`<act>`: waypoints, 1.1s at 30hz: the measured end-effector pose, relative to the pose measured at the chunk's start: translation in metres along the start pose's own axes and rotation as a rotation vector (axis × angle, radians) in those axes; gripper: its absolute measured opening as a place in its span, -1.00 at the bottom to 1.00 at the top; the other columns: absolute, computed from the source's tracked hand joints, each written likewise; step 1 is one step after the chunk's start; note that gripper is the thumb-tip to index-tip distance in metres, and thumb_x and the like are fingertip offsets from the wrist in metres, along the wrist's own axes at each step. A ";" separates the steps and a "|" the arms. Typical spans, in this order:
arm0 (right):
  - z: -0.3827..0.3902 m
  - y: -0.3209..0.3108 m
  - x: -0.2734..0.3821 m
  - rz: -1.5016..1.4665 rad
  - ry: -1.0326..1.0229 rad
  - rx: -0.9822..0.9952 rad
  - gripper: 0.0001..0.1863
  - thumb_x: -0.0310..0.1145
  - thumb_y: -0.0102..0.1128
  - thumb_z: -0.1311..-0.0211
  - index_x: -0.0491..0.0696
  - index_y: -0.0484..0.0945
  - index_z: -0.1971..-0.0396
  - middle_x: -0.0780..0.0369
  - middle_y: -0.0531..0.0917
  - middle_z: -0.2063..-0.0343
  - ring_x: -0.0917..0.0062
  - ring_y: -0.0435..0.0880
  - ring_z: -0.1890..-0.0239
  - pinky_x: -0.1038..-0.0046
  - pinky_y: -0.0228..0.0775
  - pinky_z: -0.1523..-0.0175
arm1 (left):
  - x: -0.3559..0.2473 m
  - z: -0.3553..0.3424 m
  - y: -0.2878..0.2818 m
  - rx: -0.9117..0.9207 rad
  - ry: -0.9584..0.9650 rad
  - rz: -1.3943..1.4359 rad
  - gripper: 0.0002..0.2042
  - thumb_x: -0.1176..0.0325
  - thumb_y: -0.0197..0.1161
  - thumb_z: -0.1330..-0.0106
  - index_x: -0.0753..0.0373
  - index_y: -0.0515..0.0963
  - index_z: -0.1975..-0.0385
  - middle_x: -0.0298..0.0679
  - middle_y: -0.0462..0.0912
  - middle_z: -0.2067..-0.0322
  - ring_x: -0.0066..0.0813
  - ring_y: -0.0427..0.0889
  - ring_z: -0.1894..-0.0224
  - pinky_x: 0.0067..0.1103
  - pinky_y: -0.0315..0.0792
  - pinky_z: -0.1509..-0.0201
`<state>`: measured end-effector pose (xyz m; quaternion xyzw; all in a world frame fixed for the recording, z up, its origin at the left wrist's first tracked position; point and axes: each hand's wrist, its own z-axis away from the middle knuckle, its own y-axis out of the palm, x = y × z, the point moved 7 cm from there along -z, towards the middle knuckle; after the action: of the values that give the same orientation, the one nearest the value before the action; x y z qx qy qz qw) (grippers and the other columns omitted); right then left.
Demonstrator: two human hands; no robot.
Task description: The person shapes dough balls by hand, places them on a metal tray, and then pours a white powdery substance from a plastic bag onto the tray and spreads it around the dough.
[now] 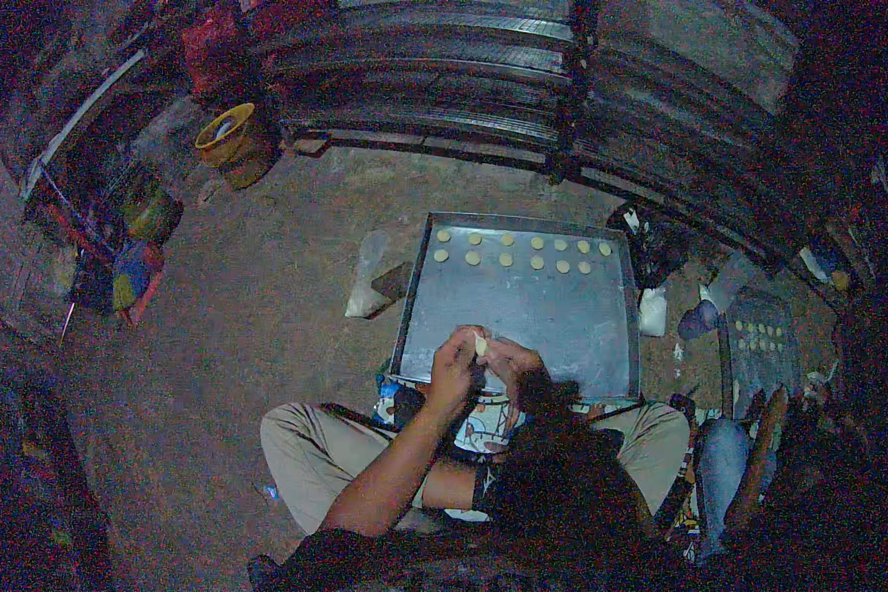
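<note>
Both hands meet over the near edge of a large metal baking tray (pixel 553 321). Pinched between the fingers of my left hand (pixel 451 367) and my right hand (pixel 516 365) is a small pale piece of dough (pixel 481 345). Two rows of flat round dough pieces (pixel 507 240) lie along the tray's far side. Below my hands, a patterned white container or cloth (pixel 485 426) sits between my crossed legs; my arms partly cover it.
A clear bag with white contents (pixel 365 296) lies left of the tray. At right are a black plastic bag (pixel 651 252), a white packet (pixel 652 312) and another person's tray (pixel 750 360). Dark metal racks (pixel 424 79) and a yellow bucket (pixel 235 148) stand farther back.
</note>
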<state>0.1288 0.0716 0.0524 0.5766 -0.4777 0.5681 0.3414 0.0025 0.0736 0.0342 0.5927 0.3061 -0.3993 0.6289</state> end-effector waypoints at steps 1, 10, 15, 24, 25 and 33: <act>-0.003 0.005 -0.001 -0.022 0.030 -0.027 -0.66 -0.19 0.15 -0.43 -0.16 0.60 0.04 0.18 0.69 0.25 0.46 0.65 0.18 0.43 0.48 0.01 | -0.002 0.001 -0.002 0.011 0.004 0.093 -0.76 0.24 0.10 -0.53 0.29 0.60 0.20 -0.29 0.58 0.13 -0.54 0.54 0.10 -0.58 0.44 0.02; 0.006 -0.022 -0.001 -0.022 0.110 -0.319 -0.69 -0.16 0.20 -0.37 -0.11 0.64 0.14 0.20 0.70 0.34 0.46 0.66 0.30 0.44 0.50 0.13 | -0.026 0.011 0.035 0.179 0.281 -0.447 -0.75 0.38 0.09 -0.46 0.36 0.56 -0.02 -0.10 0.56 -0.04 -0.25 0.49 -0.16 -0.45 0.33 -0.25; 0.007 -0.030 -0.001 0.168 0.335 -0.212 -0.66 -0.11 0.06 -0.44 -0.07 0.65 0.16 0.15 0.72 0.30 0.45 0.69 0.25 0.36 0.53 0.06 | -0.025 0.016 0.038 0.074 0.353 -0.621 -0.73 0.37 0.15 -0.44 0.37 0.53 -0.03 -0.13 0.58 0.03 -0.28 0.56 -0.04 -0.49 0.38 -0.18; -0.003 0.004 -0.040 -0.197 0.315 -0.050 -0.56 0.00 0.03 -0.45 -0.11 0.63 0.17 0.26 0.66 0.36 0.56 0.57 0.30 0.48 0.41 0.13 | -0.009 0.009 0.020 -0.013 -0.031 0.067 -0.76 0.18 0.06 -0.53 0.22 0.53 0.11 -0.39 0.55 0.32 -0.59 0.49 0.28 -0.59 0.41 0.16; -0.001 0.004 -0.048 -0.270 0.343 -0.042 -0.58 -0.02 0.06 -0.44 -0.11 0.63 0.17 0.26 0.66 0.36 0.56 0.58 0.29 0.48 0.42 0.12 | -0.008 0.010 0.023 -0.002 -0.048 0.113 -0.76 0.16 0.08 -0.52 0.20 0.52 0.12 -0.39 0.54 0.34 -0.57 0.49 0.31 -0.56 0.44 0.20; 0.005 -0.019 -0.018 -0.335 0.327 -0.229 -0.74 -0.25 0.22 -0.37 -0.18 0.61 0.18 0.33 0.62 0.39 0.68 0.50 0.38 0.59 0.33 0.22 | -0.032 0.017 0.052 0.209 0.398 -0.606 -0.65 0.23 0.06 -0.51 0.30 0.54 -0.13 -0.11 0.56 -0.06 -0.24 0.44 -0.23 -0.40 0.22 -0.36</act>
<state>0.1497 0.0756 0.0374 0.5056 -0.3752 0.5317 0.5665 0.0301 0.0596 0.0892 0.6024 0.5413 -0.4733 0.3465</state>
